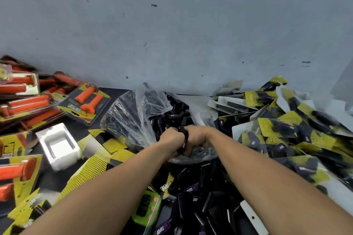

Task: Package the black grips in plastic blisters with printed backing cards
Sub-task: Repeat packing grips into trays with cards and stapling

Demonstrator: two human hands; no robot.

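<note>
**Item:** one black grip (183, 139), clasped between both fists at the near lip of the clear bag (133, 116).
**Left hand (169, 137):** fingers curled tight round the grip.
**Right hand (197, 139):** fingers wrapped round the opposite side. The fingertips are hidden, so the firmness of the hold cannot be told.
**Inside the bag:** a heap of bagged grips (177, 112).
**Nearer than the bag:** spilled grips (191, 202), lying loose.
**Left of the bag:** backing cards (112, 146), yellow and black. Beyond them a white tray (47, 139) and orange packs (85, 105).
**Right of the bag:** finished packs (282, 129), piled high.

**Hazards, as judged:**
- Pulling the grip out may snag the thin film and tip more stock onto the spill.
- The slanting pile to the right looks ready to slide into the work area.
- Cards overlapped under the bag's edge could crease if the bag is leaned on.
</note>
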